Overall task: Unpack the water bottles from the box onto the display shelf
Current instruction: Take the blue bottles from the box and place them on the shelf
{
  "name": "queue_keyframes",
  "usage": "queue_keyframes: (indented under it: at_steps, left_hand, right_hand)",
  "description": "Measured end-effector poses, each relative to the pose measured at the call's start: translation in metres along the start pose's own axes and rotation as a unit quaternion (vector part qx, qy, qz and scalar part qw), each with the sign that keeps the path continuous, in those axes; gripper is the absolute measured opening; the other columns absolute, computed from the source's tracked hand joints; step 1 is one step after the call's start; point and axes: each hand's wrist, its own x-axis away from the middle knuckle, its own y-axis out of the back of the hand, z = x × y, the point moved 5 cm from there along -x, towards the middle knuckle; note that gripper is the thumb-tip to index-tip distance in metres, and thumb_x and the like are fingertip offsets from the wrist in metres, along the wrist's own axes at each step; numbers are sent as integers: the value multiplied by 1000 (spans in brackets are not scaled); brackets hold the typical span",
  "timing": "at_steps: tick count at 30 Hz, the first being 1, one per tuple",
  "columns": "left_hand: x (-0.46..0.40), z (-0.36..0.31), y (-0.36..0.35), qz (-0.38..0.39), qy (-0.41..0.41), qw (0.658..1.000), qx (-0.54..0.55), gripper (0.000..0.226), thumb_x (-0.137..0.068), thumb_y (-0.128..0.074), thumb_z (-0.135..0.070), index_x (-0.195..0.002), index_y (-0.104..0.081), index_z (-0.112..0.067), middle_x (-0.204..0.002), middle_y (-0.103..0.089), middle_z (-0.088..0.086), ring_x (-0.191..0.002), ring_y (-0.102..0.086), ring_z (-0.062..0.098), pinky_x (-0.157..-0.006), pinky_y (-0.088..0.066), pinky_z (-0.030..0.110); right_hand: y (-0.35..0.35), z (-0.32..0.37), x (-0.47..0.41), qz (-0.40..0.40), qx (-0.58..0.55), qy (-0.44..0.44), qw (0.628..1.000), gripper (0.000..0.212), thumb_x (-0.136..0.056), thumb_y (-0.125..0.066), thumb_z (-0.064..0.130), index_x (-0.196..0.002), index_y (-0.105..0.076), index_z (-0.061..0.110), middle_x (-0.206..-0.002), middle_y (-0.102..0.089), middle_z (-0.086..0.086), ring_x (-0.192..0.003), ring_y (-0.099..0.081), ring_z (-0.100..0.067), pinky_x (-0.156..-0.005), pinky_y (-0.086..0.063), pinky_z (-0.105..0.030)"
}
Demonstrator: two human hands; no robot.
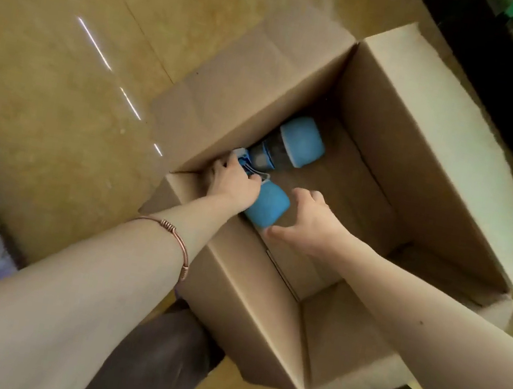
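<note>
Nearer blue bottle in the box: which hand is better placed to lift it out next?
Probably the left. The left hand is already curled on the top end of the nearer bottle in the box. The right hand is spread open beside its blue base, gripping nothing.

Open brown cardboard box (410, 124), flaps folded outward, sits on the tan floor. Two blue-based water bottles with dark clear middles lie on their sides at its bottom left: far bottle (292, 148) free, near bottle (268, 206) partly hidden under a hand.
</note>
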Motion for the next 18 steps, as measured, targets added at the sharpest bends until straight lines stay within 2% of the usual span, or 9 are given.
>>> queue_keyframes:
  at_steps: [3, 7, 12, 18]
  left_hand:
    - [-21, 8, -18, -3, 22, 999, 41, 63, -91, -52, -26, -145, -24, -11, -145, -27, 17, -136, -27, 34, -114, -23, 38]
    - [-33, 24, -34, -57, 78, 985, 145, 51, -90, -56, -23, -130, -32, -2, -140, -32, 20, -131, -33, 37, -108, -30, 36]
    - [-45, 32, -52, -53, 130, 964, 224, 64, -92, -56, -22, -141, -21, -2, -144, -36, 20, -131, -39, 35, -107, -35, 36]
    - [-71, 32, -64, -54, 186, 952, 239, 68, -86, -66, -27, -138, -29, -3, -143, -32, 18, -129, -39, 35, -106, -38, 43]
  right_hand:
    - [-10, -11, -31, -2, 3, -16, 1000, 96, -74, -75, 46, -148, -22, 13, -144, -29, -10, -128, -41, -28, -102, -42, -39]
    - [-20, -23, -59, -3, 11, -29, 1000, 101, -73, -77, 45, -148, -19, 12, -148, -23, -11, -131, -39, -30, -105, -40, -41]
    - [-39, -28, -80, 7, 11, -22, 1000, 100, -69, -81, 42, -146, -24, 12, -139, -32, -11, -126, -44, -30, -104, -41, -43]
    - [-65, -23, -111, 18, 10, -13, 1000, 109, -63, -84, 43, -146, -21, 12, -140, -32, -8, -126, -42, -29, -103, -41, -43]
